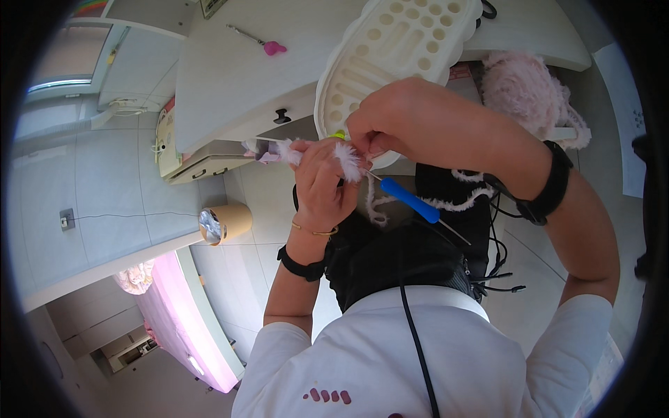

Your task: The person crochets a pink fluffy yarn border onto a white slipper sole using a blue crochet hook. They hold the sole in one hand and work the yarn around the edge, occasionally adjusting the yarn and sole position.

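My left hand is closed on a small piece of fluffy pale pink yarn, a tuft of which shows over its fingers. My right hand meets it from the right, with its fingertips pinched at the work; what they pinch is hidden. A crochet hook with a blue handle slants down to the right from beside my left fingers; whichever fingers keep it there are hard to see. Something yellow-green peeks out above my left hand. A strand of fluffy yarn hangs below and runs to the right.
A cream tray with round and long hollows reaches over the white desk's edge. A pink-ended metal tool lies on the desk. The pink yarn ball sits at right. Black cables hang by my lap; a waste bin stands at left.
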`<state>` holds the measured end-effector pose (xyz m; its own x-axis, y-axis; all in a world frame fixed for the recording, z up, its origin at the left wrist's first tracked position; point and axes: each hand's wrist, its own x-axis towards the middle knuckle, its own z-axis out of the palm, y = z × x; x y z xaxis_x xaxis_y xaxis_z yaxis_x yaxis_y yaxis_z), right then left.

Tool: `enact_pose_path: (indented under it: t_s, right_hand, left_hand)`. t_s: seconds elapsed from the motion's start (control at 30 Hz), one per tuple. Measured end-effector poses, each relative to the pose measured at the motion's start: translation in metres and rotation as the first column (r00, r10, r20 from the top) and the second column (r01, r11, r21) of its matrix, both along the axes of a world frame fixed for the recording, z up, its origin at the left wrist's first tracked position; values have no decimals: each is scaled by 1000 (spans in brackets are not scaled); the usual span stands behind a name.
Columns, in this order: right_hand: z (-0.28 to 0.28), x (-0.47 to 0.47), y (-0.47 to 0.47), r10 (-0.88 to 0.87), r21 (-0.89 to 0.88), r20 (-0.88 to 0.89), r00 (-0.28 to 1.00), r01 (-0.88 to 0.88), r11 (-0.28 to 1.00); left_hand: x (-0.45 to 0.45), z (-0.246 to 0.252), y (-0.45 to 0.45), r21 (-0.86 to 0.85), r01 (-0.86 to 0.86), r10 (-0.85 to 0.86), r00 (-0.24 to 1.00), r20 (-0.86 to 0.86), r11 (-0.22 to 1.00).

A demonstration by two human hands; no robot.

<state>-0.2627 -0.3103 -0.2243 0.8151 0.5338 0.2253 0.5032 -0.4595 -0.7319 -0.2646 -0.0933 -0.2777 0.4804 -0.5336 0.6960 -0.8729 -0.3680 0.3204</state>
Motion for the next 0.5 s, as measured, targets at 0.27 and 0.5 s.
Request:
enact_pose_path:
  t_s: [0.27,0.5]
  right_hand:
    - [3,4,2,11,23,-53,999,-10,1000]
    - [3,4,-3,157,76,81,984,-163,984]
  left_hand:
    - [2,-5,0,-40,3,-3,1000,-14,999]
    - [0,-12,5,-35,-23,21,998,-55,999]
